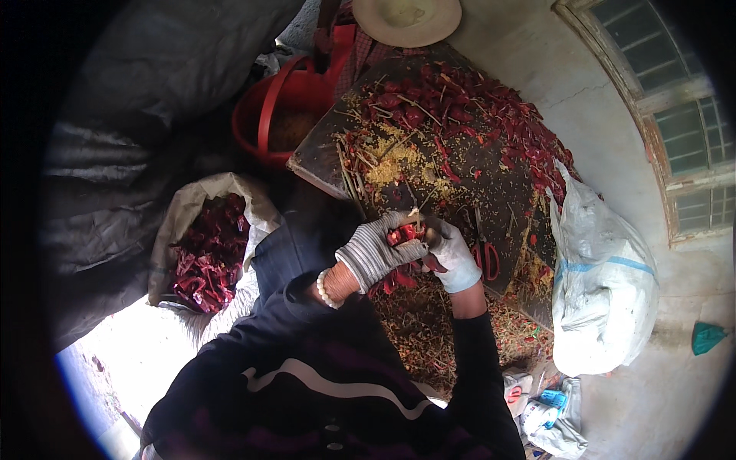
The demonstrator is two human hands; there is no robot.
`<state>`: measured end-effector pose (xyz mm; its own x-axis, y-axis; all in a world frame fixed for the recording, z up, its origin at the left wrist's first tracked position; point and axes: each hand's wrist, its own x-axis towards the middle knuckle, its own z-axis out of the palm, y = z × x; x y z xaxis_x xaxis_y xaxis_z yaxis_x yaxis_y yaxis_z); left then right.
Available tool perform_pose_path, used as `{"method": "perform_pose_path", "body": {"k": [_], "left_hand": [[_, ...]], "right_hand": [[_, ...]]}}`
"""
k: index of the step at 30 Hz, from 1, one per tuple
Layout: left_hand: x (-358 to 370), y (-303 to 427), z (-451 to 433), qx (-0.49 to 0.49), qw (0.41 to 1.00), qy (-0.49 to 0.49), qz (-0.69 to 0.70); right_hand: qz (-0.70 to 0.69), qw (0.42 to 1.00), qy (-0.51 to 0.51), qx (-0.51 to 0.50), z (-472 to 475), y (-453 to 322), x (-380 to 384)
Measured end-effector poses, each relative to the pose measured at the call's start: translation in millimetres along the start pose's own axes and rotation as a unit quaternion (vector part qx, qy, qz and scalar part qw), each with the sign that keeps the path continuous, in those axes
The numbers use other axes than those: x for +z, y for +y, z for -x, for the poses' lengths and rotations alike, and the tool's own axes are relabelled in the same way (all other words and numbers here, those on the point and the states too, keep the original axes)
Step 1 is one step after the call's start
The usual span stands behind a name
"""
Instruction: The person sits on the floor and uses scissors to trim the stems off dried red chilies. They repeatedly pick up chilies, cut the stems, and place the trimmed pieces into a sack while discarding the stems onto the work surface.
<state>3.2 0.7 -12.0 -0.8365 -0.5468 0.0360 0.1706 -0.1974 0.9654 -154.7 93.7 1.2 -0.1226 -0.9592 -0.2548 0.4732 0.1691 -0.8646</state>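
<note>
My left hand (382,247), in a striped knit glove with a beaded bracelet at the wrist, is closed around a red dried chili pepper (409,233) whose pale stem points up. Against the pepper's other side is my right hand (451,253), in a white glove with darkened fingertips; a dark red pepper piece (433,264) shows below its fingers. Both hands meet over the near edge of a dark board (483,184). Scissors with red handles (487,260) lie on the board just right of my right hand. Yellow seeds (394,164) and cut stems (349,172) are scattered beyond my hands.
Dried red peppers (454,103) are heaped along the board's far side. An open sack (164,241) of red peppers stands left, a red basket (264,109) at the back left. A white woven sack (604,287) leans right by the wall. Another person's arm (324,34) shows near a straw hat (407,20).
</note>
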Motion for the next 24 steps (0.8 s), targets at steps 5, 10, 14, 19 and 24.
{"method": "perform_pose_path", "body": {"k": [5,10,14,19,24], "left_hand": [[0,2,1,-0.001,0.999,-0.017,0.028],[1,12,-1,-0.051,0.99,0.055,-0.12],[0,12,-1,-0.11,0.99,0.071,-0.051],[6,-4,-5,0.031,0.982,0.078,-0.167],[5,-6,-3,0.083,0.955,0.078,-0.273]], "right_hand": [[0.032,0.998,0.045,0.024,-4,13,2],[0.46,0.885,0.06,-0.044,7,-10,5],[0.468,0.859,0.122,-0.166,12,-24,23],[0.56,0.768,0.118,-0.289,5,-16,42],[0.562,0.744,0.163,-0.323,3,-5,42]]}}
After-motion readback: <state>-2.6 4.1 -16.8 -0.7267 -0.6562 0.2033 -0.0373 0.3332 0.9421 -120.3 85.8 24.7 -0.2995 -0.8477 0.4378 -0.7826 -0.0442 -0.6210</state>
